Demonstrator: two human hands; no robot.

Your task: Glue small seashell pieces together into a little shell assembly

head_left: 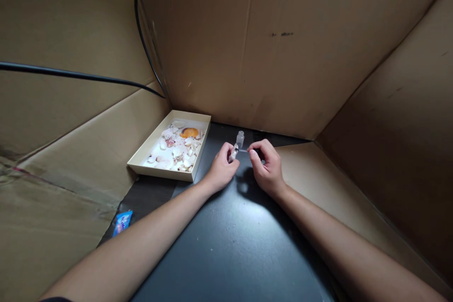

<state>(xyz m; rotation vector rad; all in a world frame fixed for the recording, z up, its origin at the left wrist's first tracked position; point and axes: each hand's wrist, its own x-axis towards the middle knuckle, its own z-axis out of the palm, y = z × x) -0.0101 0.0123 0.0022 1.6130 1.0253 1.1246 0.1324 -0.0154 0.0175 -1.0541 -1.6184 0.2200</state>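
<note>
My left hand [223, 169] is closed, pinching a small whitish shell [233, 153] with dark marks between thumb and fingers. Opposite it, my right hand [267, 165] has its thumb and fingertips pressed together on a thin, pale stick [243, 151]. The stick points left toward the shell; whether its tip touches the shell is too small to tell. Just behind both hands, a little see-through glass bottle [240, 138] stands upright on the dark table [226, 245].
Left of my hands sits a shallow cream box [163, 173] with many white shells and an orange one [189, 132]. A blue packet [122, 222] lies near my left forearm. Cardboard walls [283, 66] surround the table, and a black cable [81, 74] crosses at the left.
</note>
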